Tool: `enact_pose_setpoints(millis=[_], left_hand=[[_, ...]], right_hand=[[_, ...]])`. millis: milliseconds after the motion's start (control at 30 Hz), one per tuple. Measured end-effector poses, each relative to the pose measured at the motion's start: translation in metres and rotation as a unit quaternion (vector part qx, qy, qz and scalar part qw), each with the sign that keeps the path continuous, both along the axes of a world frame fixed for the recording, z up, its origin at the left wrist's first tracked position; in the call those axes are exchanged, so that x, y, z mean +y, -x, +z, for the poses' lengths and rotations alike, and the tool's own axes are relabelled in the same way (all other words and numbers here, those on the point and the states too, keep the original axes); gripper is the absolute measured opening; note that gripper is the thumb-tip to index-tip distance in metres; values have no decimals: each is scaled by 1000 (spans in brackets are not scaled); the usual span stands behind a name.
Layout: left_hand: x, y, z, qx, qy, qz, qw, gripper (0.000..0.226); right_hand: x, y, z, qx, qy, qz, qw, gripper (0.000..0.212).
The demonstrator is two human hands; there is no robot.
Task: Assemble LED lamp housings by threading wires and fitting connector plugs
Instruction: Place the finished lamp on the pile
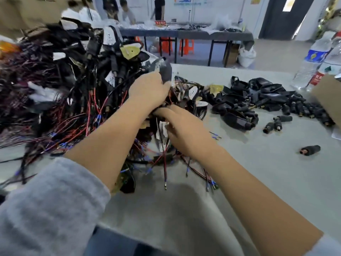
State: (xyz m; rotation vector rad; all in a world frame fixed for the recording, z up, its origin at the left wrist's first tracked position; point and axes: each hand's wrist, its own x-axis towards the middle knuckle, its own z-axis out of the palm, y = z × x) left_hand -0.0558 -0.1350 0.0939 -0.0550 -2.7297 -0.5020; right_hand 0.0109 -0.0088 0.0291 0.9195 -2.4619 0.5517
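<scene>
- Head view: a dark lamp housing (166, 71) is gripped by the left hand (149, 89) above the wire pile (73, 108).
- Trailing wires (162, 137) are pinched by the right hand (182, 130); snagging on neighbouring leads is likely, and strands could be pulled loose.

Wire pile (60, 100) showing black, red and purple strands, blue tips. Housing (166, 71) showing dark grey-black. Loose housings (258, 95) and connector plugs (278, 122) showing black, plugs with copper ends. Counter (258, 172) showing pale grey-green. Sleeve (46, 209) showing light grey fleece. Bottle (313, 58) showing clear with blue label. Stools (186, 46) showing orange.
</scene>
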Motion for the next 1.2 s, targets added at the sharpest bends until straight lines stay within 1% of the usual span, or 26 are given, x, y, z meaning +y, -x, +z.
enact_pose_setpoints(millis=[67,133,200,300,333,400,467,533,667,733,767,800,833,900,967,1033,1067,1133,1200], left_hand=[[-11,0,-15,33,84,26,996,31],[-13,0,-26,61,114,21,991,36],[-10,2,-27,79,133,16,988,40],[-1,2,-23,68,153,19,986,46],[4,1,-21,69,138,19,988,44],[17,-1,-18,87,75,4,993,36],[38,-5,-18,94,1,-25,995,30],[63,-11,-23,69,-45,-57,995,25],[111,-20,-50,-17,-28,-111,993,21],[128,-21,-65,-44,-42,-133,989,16],[135,-19,-70,-50,-70,-146,986,15],[139,-17,-73,-55,-117,-159,979,16],[142,-13,-72,-60,-184,-166,967,17],[139,-4,-65,-86,-337,-167,923,16],[128,5,-58,-136,-437,-156,875,16],[116,11,-60,-194,-481,-163,839,19],[112,12,-63,-212,-487,-177,828,21],[107,13,-68,-216,-498,-208,813,24],[109,13,-70,-202,-512,-221,805,23]], right_hand=[[-5,-2,-6,-13,-40,9,999,43],[1,-6,-11,-17,-39,10,999,33],[13,-8,-12,-33,-6,1,999,25],[43,-11,-12,-38,67,-45,996,21],[55,-11,-13,-35,87,-68,993,20],[79,-11,-15,-46,112,-118,986,19],[99,-8,-20,-79,118,-154,978,20],[112,-7,-28,-119,106,-165,973,21],[128,-11,-47,-158,81,-179,968,23],[130,-13,-48,-143,65,-181,971,27],[130,-14,-47,-130,55,-172,975,28],[129,-16,-47,-122,45,-153,980,31],[127,-17,-46,-121,35,-129,984,34],[121,-18,-46,-136,29,-98,985,40],[114,-17,-46,-158,32,-89,983,43],[106,-17,-45,-186,24,-78,979,47],[103,-17,-45,-191,8,-76,979,46],[98,-17,-46,-188,-37,-86,978,40],[96,-18,-48,-190,-50,-98,976,40]])
